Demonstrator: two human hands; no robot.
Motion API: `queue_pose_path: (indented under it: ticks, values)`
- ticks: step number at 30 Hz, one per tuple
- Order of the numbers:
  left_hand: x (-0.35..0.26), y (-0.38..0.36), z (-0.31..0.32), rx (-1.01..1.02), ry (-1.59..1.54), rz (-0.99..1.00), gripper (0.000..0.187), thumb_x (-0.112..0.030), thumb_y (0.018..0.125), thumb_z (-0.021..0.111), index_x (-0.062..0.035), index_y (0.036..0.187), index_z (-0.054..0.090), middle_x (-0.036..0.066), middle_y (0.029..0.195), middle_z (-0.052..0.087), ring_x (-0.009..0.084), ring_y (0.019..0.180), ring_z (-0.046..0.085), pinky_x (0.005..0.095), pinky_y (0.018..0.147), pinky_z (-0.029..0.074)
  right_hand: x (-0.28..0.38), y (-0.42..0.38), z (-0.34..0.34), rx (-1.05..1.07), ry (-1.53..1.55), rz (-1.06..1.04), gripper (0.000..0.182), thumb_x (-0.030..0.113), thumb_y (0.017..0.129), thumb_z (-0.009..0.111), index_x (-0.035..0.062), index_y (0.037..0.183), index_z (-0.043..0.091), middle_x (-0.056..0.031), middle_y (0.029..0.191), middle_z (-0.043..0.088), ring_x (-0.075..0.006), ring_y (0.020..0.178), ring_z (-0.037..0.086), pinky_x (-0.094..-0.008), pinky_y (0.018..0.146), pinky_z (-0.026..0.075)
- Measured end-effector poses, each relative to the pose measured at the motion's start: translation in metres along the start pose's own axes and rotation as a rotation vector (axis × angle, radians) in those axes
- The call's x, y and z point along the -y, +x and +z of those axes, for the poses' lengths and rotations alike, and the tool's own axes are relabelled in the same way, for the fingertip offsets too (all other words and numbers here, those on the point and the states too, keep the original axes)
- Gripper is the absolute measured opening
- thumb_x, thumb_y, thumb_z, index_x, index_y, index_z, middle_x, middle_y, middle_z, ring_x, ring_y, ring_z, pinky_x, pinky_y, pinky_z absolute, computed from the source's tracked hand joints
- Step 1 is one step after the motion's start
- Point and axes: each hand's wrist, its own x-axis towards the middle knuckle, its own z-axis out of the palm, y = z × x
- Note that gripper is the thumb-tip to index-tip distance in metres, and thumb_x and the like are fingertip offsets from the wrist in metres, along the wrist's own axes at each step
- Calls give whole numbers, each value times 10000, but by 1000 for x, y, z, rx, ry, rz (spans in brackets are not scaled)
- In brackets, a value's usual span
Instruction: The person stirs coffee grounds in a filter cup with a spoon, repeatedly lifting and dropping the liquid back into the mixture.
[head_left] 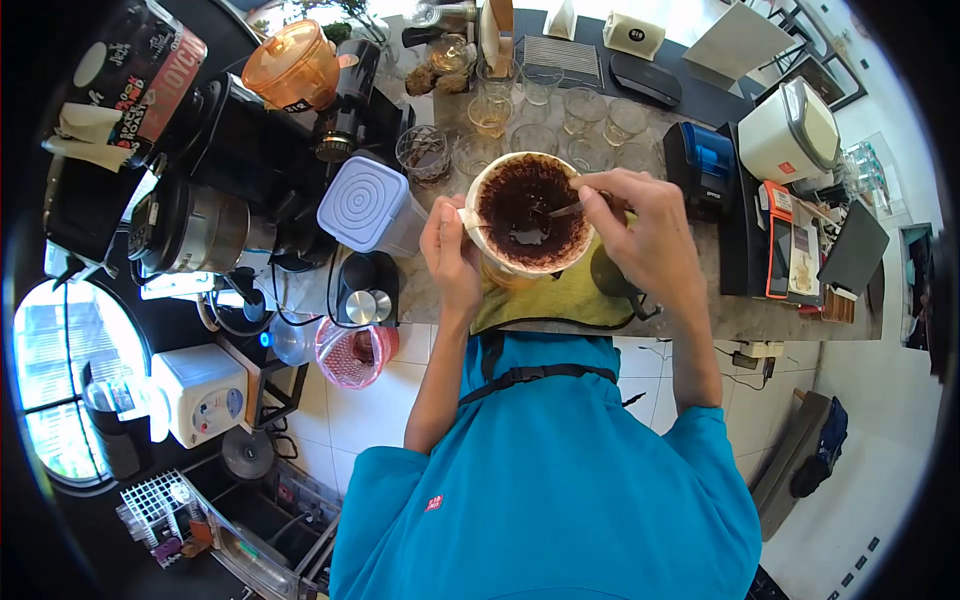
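Note:
A white coffee dripper point(474, 238) with dark wet coffee grounds point(525, 195) clinging round its inner wall is right in front of me. My left hand point(450, 255) is closed on the dripper's handle side. A thin metal spoon point(568, 210) dips into the dark contents, pinched in the fingers of my right hand point(645, 225). Under the dripper, part of an amber-looking vessel point(508, 280) shows; most of it is hidden. A green-yellow cloth point(570, 300) lies below, with a dark round jug-like thing point(610, 272) partly behind my right wrist.
Several drinking glasses point(583, 108) stand just beyond the dripper. To the left are a lidded plastic container point(365, 205), a black scale-like stand point(367, 290) and a grinder with an orange hopper point(292, 66). A blue-black printer point(700, 165) sits to the right. A pink basket point(352, 352) is below the counter.

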Motion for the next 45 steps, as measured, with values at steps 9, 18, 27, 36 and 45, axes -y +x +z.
queue_pose_path:
  ticks: [9,18,27,36,45]
  values:
    - [5,-2,-5,2,-9,-13,274,-245,1043,432,-77,826,450,-17,828,453,36,756,429,187,661,370,-3,4,-5,281,291,0,152,64,808,739,-17,937,730,-51,754,682,-84,683,556,-245,639,450]
    - [4,-1,-4,-4,-22,-15,274,-225,1043,427,-79,811,433,-15,824,442,37,746,410,198,649,357,-3,5,-13,148,251,-17,120,74,806,758,-19,870,717,-38,688,661,-77,615,538,-233,589,441]
    - [-1,-5,0,-2,-16,-25,293,-253,1046,432,-76,813,442,-7,821,471,41,736,414,206,648,368,-8,13,2,44,34,-146,117,124,815,741,21,856,704,-119,710,679,-228,594,616,-326,621,495]
    - [-2,-1,0,-23,-50,-24,275,-226,1048,431,-81,815,430,-10,812,467,38,762,442,195,673,387,0,10,-16,-33,182,-100,135,128,820,743,7,866,704,-57,679,670,-114,600,589,-248,577,450]
    - [-6,3,2,-17,-17,-44,289,-273,1044,457,-108,808,425,-40,792,451,0,700,416,161,601,367,-21,9,2,109,208,86,186,108,856,672,24,1010,730,-26,717,636,-78,664,517,-251,633,418]
